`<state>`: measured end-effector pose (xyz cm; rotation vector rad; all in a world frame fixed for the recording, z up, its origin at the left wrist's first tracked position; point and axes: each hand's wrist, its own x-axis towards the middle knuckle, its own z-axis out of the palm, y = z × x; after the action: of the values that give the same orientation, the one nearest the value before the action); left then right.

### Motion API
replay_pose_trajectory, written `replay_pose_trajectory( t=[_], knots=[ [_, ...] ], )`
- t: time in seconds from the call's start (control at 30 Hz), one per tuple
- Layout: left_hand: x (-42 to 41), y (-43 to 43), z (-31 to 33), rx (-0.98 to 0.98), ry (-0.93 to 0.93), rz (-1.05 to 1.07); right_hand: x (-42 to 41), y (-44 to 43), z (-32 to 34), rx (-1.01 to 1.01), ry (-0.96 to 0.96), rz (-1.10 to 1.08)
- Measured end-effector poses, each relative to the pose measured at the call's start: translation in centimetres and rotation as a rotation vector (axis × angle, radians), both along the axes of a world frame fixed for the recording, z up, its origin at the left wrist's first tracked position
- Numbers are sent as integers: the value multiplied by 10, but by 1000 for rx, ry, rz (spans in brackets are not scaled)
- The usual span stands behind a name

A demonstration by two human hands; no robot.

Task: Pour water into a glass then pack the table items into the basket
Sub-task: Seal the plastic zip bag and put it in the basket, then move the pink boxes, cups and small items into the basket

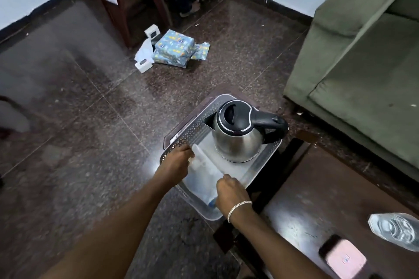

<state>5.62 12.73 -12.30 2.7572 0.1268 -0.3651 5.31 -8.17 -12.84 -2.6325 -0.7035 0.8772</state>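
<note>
A clear plastic basket (pixel 187 134) with a lattice wall stands on the floor beside the dark table (pixel 317 192). A steel kettle (pixel 238 136) with a black lid and handle stands upright in its far half. A clear water bottle (pixel 205 171) lies on its side in the near half, its blue cap toward me. My left hand (pixel 178 162) grips the bottle's far end by the basket's left wall. My right hand (pixel 230 193) is closed over the cap end. A faceted glass (pixel 395 231) holding water stands on the table at the right.
A pink phone (pixel 344 259) lies on the table near its front edge. A green sofa (pixel 358 63) fills the right side. Wrapped parcels (pixel 174 51) and small white boxes lie on the floor ahead. A wooden chair (pixel 127 4) and a person's legs are at the back.
</note>
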Motion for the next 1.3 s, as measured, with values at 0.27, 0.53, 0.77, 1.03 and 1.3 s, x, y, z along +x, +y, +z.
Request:
replay_pose_trajectory(
  t=[0.27, 0.53, 0.77, 1.03, 1.3],
  knots=[
    [-12, -23, -4, 242, -28, -6, 2, 10, 3, -65, -218, -62],
    [-25, -27, -19, 220, 200, -123, -9, 19, -3, -21, -143, 100],
    [-23, -33, -17, 234, 196, -98, -9, 1, 2, 42, -171, 129],
    [-32, -89, 27, 149, -179, -209, -2, -91, 30, 439, -333, -195],
    [-23, -221, 47, -59, -241, -540, -17, -269, 31, 443, -382, -511]
  ],
)
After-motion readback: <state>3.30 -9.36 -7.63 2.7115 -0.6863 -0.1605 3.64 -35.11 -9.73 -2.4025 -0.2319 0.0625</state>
